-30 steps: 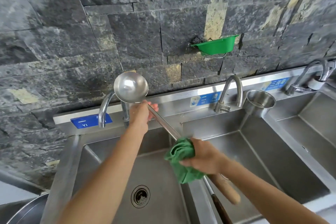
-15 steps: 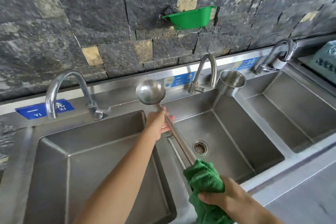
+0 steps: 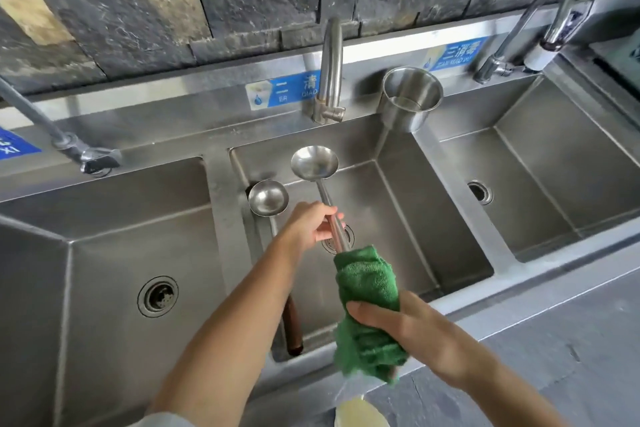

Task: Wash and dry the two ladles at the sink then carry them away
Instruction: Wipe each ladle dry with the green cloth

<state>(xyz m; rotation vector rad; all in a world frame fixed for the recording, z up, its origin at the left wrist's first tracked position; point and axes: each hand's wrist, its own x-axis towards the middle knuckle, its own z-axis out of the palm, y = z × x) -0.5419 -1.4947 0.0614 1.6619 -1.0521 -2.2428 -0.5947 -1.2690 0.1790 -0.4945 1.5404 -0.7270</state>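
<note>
Worked over middle sink basin (image 3: 433,236). Clamped green cloth (image 3: 367,284) round ladle (image 3: 314,163) handle in curled right hand (image 3: 408,333). Pinched bare shaft above cloth with left hand (image 3: 308,224). Noted second ladle (image 3: 268,198) lying along basin's left wall, steel cup (image 3: 410,99) behind.

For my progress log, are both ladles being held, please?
No, the left hand grips one ladle while the second ladle lies in the middle basin.
</note>
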